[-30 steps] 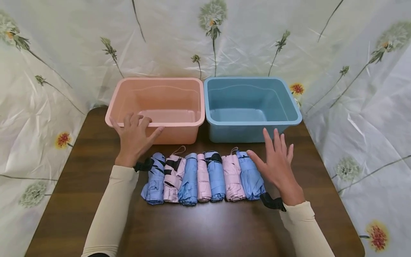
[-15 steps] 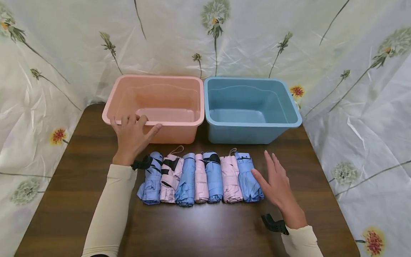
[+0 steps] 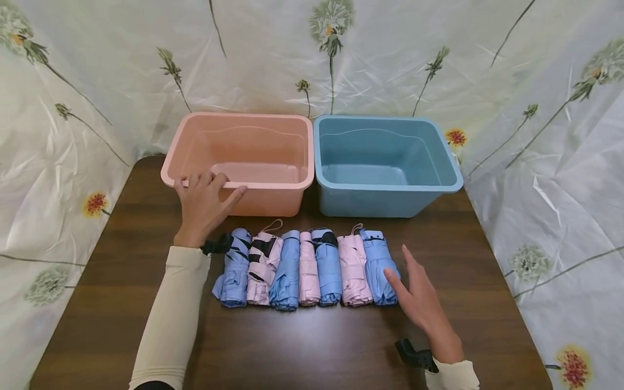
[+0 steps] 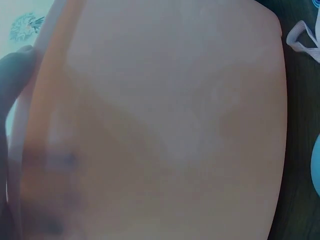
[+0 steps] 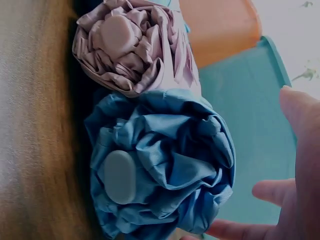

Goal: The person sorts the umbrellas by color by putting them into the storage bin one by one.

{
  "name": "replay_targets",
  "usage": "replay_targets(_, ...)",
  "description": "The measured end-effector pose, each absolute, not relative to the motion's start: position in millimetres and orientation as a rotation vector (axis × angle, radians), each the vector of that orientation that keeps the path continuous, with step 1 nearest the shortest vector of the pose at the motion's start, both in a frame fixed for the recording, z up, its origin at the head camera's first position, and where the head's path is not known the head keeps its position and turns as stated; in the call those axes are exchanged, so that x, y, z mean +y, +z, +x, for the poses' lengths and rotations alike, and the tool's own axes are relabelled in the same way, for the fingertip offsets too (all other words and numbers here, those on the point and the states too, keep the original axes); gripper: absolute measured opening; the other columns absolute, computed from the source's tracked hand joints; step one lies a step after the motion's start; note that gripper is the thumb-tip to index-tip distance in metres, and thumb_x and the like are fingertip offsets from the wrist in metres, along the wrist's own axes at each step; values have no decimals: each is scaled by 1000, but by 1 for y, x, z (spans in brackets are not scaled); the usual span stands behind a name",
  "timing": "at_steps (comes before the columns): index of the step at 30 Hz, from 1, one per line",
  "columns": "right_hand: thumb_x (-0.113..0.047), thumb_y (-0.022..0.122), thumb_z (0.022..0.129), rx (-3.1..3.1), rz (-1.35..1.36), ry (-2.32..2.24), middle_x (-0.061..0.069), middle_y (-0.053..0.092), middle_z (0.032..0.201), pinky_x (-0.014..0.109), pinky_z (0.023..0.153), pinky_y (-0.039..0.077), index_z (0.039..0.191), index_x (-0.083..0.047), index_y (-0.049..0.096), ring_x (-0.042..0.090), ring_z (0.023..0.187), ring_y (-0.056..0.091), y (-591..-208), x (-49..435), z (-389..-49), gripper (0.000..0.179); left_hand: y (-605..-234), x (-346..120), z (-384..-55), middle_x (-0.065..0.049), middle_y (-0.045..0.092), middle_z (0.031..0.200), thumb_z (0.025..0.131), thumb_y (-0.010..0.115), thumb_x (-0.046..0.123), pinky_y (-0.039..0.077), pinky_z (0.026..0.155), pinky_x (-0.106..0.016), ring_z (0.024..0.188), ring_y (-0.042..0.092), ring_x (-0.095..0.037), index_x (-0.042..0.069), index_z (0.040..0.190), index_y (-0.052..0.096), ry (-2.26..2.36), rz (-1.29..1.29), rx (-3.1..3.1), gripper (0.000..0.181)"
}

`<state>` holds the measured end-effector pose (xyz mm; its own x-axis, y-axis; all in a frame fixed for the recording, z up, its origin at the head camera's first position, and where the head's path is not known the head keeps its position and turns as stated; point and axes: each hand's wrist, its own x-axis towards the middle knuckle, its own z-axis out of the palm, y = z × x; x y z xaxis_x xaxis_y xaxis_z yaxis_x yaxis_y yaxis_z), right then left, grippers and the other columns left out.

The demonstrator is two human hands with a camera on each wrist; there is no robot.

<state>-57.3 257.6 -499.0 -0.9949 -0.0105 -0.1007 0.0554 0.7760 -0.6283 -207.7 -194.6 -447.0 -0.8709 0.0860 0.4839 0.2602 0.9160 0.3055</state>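
Observation:
My left hand (image 3: 202, 206) holds the front rim of a pink plastic bin (image 3: 273, 197), its fingers hooked over the edge and its thumb outside. In the left wrist view the bin's wall (image 4: 170, 120) fills most of the picture, with finger shadows showing through. A row of folded umbrellas, alternately blue and pink, lies in front of the bins. Just right of the rightmost blue umbrella (image 3: 379, 268), my right hand (image 3: 424, 303) hovers with spread fingers and holds nothing. The right wrist view shows that blue umbrella's end (image 5: 165, 165) beside a pink umbrella (image 5: 135, 47).
A blue plastic bin (image 3: 385, 201) stands right beside the pink one; its inside looks bare. Both sit at the back of a dark wooden table (image 3: 302, 357). Flower-printed sheeting (image 3: 263, 59) rises behind and along both sides.
My left hand has settled on the pink bin's front rim, its fingers curling over it. My right hand has drawn back toward me from over the rightmost blue umbrella. The umbrellas stay put.

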Motion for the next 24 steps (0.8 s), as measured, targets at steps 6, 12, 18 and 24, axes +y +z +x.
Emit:
replay_targets(6, -56, 44, 96, 2838, 63, -1022, 23, 26, 153, 70, 95, 32, 156, -25, 5, 45, 130, 40, -501, 257, -53, 77, -443, -206, -208, -11, 64, 105, 87, 62, 54, 21, 95, -61, 102, 52, -35, 11, 102, 65, -534, -339, -2605, 45)
replay_targets(12, -57, 44, 96, 2827, 94, -1021, 24, 31, 150, 69, 93, 36, 156, -25, 8, 45, 125, 45, -501, 256, -52, 77, -440, -226, -208, -14, 64, 103, 84, 68, 51, 19, 102, -59, 107, 51, -37, 9, 99, 68, -522, -334, -2598, 44)
replay_targets(18, -55, 48, 95, 2840, 74, -1036, 25, 41, 143, 67, 91, 39, 155, -23, 16, 44, 118, 51, -501, 253, -54, 75, -446, -234, -210, -16, 63, 98, 81, 69, 52, 14, 106, -59, 105, 51, -37, 5, 95, 68, -532, -313, -2585, 49)
replay_targets(24, -54, 54, 93, 2867, 18, -1018, 25, 42, 141, 63, 90, 43, 154, -21, 23, 43, 116, 52, -503, 252, -59, 76, -447, -235, -212, -15, 64, 94, 80, 71, 52, 15, 105, -58, 101, 52, -36, 5, 88, 68, -572, -303, -2551, 47)
